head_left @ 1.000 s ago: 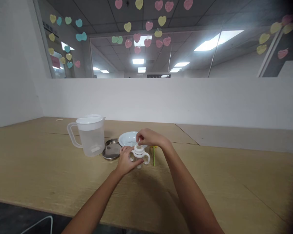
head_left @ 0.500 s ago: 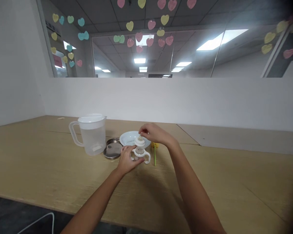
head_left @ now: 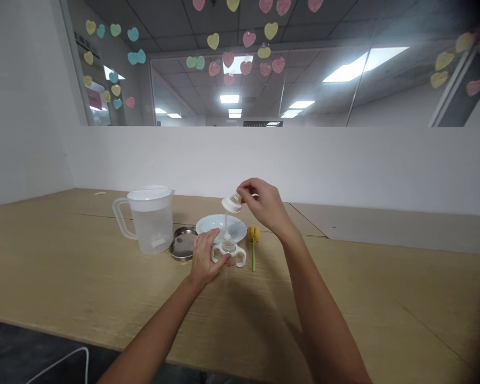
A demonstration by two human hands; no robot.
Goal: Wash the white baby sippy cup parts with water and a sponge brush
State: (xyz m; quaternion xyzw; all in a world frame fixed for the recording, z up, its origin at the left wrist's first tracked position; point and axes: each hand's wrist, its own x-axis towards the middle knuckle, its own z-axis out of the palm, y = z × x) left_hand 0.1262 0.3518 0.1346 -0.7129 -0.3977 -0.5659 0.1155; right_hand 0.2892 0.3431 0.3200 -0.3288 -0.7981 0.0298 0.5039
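Note:
My left hand (head_left: 204,260) is closed around the side of a small clear baby bottle (head_left: 232,260) with two white handles, which stands upright on the table. Its neck is uncovered. Higher up, my right hand (head_left: 264,205) pinches the teat of the white bottle top (head_left: 231,205), held tilted above the bottle and apart from its neck. A thin straw (head_left: 226,224) hangs from the top, with a whitish end near the bottle's mouth; whether that end is still inside the neck I cannot tell.
Behind the bottle lies a white plate (head_left: 200,226). A yellow flower (head_left: 254,233) with a green stem lies to its right. On the left are a round metal dish (head_left: 183,246) and a clear plastic pitcher (head_left: 154,226). A white wall (head_left: 304,165) rises behind the wooden table (head_left: 104,282).
My right hand has risen with the bottle top, lifting it off the bottle and exposing the straw and neck. My left hand stays at the bottle. The yellow flower is now fully visible.

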